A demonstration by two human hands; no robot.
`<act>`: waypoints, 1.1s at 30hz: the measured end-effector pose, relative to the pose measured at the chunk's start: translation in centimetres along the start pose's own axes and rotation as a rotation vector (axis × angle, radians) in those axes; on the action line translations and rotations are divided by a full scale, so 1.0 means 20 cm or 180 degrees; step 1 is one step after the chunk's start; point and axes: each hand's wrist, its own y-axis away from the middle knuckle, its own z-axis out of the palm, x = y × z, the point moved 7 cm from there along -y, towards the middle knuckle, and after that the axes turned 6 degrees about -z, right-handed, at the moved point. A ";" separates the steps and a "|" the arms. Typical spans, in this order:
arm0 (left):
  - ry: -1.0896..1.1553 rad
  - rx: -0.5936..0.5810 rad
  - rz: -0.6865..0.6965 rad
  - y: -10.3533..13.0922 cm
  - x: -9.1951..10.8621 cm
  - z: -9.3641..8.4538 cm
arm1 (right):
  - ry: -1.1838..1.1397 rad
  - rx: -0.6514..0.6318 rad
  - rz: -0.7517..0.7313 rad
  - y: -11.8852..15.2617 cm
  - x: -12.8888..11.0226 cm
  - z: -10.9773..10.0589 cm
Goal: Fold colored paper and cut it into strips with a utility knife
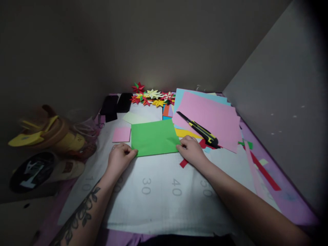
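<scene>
A green sheet of paper [155,138] lies in front of me, raised slightly off the white sheet below. My left hand [121,156] pinches its near left corner between thumb and curled fingers. At the near right corner, my right hand [191,148] grips the paper the same way. Just left of the green paper sits a small stack of pink square papers [121,134]. A black and yellow utility knife [200,130] rests on a large pink sheet [212,112], beyond my right hand. Near that hand lies a red paper scrap [183,163].
Several folded paper stars [151,95] stand at the back by the wall. Two dark phones [124,102] lie left of them. Cups [69,167] and a brown and yellow container [64,136] crowd the left edge. Paper strips [265,171] are scattered at right on the numbered white sheet [161,201].
</scene>
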 end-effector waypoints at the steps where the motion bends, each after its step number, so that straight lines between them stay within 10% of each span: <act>1: -0.0006 -0.0011 0.0009 0.00 0.00 0.00 | 0.0034 -0.0016 0.0021 0.00 0.00 0.00; 33: 0.0253 -0.0285 0.0179 -0.01 0.01 -0.01 | 0.0866 -0.0278 0.0093 0.01 -0.07 -0.01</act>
